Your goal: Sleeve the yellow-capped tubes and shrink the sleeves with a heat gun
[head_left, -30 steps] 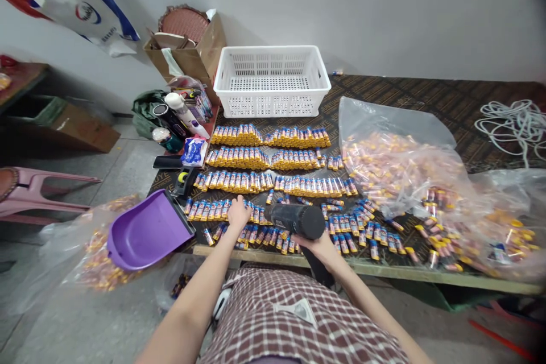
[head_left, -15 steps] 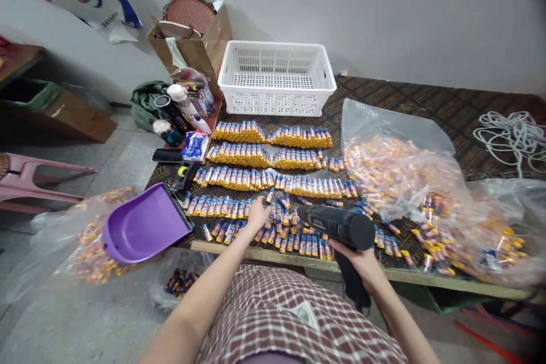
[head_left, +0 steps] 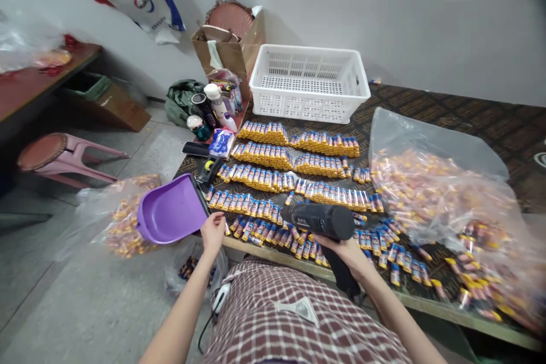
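Observation:
My right hand [head_left: 341, 251] grips a black heat gun [head_left: 322, 220], its nozzle pointing left over the front rows of small bottles. At the left end of the front row is my left hand [head_left: 213, 232], with thumb and fingers drawn together; whatever they pinch is hidden. A small blue-and-yellow wrapped bottle [head_left: 226, 230] is right beside those fingers. Behind, wrapped bottles [head_left: 264, 156] lie in stacked rows on the dark table. Looser bottles [head_left: 277, 234] lie along the front edge. A purple dustpan [head_left: 173, 210] is just left of my left hand.
A white plastic crate [head_left: 309, 108] stands at the back. Clear bags of pink-and-yellow bottles [head_left: 422, 176] cover the right side. On the left are a tape dispenser [head_left: 210, 168], drink flasks [head_left: 216, 103] and a paper bag [head_left: 251, 45]. A pink stool [head_left: 77, 153] stands on the floor.
My left hand has moved left from the middle of the front rows to their left end. The heat gun has shifted left over the bottles. My view has turned left.

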Demonstrator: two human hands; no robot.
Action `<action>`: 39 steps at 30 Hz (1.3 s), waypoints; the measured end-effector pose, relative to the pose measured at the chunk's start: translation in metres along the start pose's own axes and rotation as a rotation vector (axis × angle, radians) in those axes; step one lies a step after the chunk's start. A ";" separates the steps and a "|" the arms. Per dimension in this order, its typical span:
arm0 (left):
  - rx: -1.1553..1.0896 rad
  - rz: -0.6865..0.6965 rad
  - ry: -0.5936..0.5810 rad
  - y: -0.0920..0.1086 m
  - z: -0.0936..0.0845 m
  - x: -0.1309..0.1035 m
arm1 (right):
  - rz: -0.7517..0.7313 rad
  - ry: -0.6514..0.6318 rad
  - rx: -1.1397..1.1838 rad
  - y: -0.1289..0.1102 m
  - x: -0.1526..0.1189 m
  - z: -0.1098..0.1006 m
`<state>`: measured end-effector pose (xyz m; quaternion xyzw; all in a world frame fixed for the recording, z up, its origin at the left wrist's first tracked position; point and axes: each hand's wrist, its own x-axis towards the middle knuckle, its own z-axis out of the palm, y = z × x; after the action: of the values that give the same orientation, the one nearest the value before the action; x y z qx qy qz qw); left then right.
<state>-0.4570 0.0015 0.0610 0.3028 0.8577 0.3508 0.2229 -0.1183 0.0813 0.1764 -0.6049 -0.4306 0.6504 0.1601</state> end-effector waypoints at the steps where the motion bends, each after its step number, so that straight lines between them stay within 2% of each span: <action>1: -0.002 -0.011 0.010 -0.003 -0.004 -0.001 | 0.006 -0.034 0.012 -0.004 0.004 0.004; 8: -0.019 -0.051 0.072 -0.027 -0.029 0.002 | -0.026 -0.154 0.014 -0.024 0.028 0.037; 14: -0.027 -0.117 0.148 -0.061 -0.054 0.005 | -0.034 -0.206 -0.016 -0.044 0.040 0.069; 19: -0.010 -0.159 0.192 -0.085 -0.068 0.001 | -0.060 -0.252 -0.051 -0.060 0.051 0.096; 25: -0.009 -0.164 0.195 -0.095 -0.077 -0.002 | -0.134 -0.367 -0.068 -0.075 0.067 0.134; 29: -0.009 -0.163 0.164 -0.099 -0.078 0.001 | -0.161 -0.331 -0.112 -0.081 0.070 0.153; 31: -0.005 -0.146 0.133 -0.100 -0.076 0.004 | -0.190 -0.317 -0.123 -0.080 0.069 0.153; 34: -0.010 -0.106 0.078 -0.095 -0.070 0.016 | -0.175 -0.336 -0.132 -0.074 0.063 0.138; 36: 0.006 -0.080 0.033 -0.083 -0.061 0.029 | -0.141 -0.294 -0.124 -0.068 0.058 0.122; 39: 0.053 -0.023 -0.049 -0.054 -0.041 0.049 | -0.106 -0.202 -0.102 -0.059 0.048 0.098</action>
<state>-0.5363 -0.0154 0.0399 0.3072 0.8643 0.3178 0.2399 -0.2378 0.1142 0.1801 -0.5203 -0.5085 0.6757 0.1189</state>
